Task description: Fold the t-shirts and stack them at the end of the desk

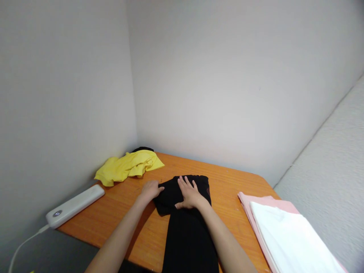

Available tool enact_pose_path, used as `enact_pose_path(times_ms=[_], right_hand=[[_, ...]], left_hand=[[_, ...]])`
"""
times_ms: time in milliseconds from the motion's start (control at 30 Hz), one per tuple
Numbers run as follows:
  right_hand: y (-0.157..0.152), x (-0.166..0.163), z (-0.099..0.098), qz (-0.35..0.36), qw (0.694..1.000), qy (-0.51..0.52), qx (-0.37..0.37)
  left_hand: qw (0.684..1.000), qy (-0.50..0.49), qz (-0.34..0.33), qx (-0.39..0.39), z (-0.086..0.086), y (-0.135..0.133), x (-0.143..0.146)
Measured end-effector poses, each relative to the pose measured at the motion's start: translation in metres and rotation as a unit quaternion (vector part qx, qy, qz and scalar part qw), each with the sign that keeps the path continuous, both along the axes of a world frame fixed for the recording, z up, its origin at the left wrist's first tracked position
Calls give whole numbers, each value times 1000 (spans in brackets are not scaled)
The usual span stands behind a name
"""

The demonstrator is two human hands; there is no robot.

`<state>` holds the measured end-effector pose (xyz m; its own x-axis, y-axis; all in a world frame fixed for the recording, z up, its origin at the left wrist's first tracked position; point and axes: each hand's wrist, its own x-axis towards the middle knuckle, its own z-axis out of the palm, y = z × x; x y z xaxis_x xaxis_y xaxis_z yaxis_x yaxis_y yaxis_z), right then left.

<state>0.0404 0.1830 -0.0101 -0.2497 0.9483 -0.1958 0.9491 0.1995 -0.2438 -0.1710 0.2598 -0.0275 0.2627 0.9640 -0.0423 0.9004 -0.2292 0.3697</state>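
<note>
A black garment (186, 227) lies lengthwise on the orange wooden table (227, 182), its near part hanging over the front edge. My right hand (189, 194) rests flat on its folded far end, fingers spread. My left hand (150, 189) has its fingers curled round the garment's left edge, gripping the cloth there.
A crumpled yellow garment (127, 167) lies at the table's back left corner over something black. A white power bank (75, 205) with a cable sits at the left edge. Folded pink (265, 201) and white (287, 235) clothes are stacked at the right. Walls close in behind and left.
</note>
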Motion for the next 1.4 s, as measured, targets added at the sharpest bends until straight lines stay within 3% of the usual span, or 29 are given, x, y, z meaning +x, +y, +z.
enact_pose_path(times_ms=[267,500,700,867,1000,1200,1400], right_hand=[[-1,19,6,-6,988,146,-40],[-4,4,8,-27,996,61,-54],[-2,-8,-3,-47,997,20,-53],[-15,-20,-1,-53,997,-45,-42],[-43,-48,10,-52,989,-109,-82],[-78,-89,9,-86,985,-136,-69],[-90,-100,-4,-94,986,-118,-72]], left_hand=[[991,-108,-43,-67,11,14,-10],[979,-171,-44,-103,33,20,1],[960,-216,-81,-162,50,9,51],[955,-216,-74,-192,39,-6,105],[959,-199,-45,-198,26,-4,125],[948,-215,-55,-226,13,-5,129],[925,-265,-153,-226,10,-16,106]])
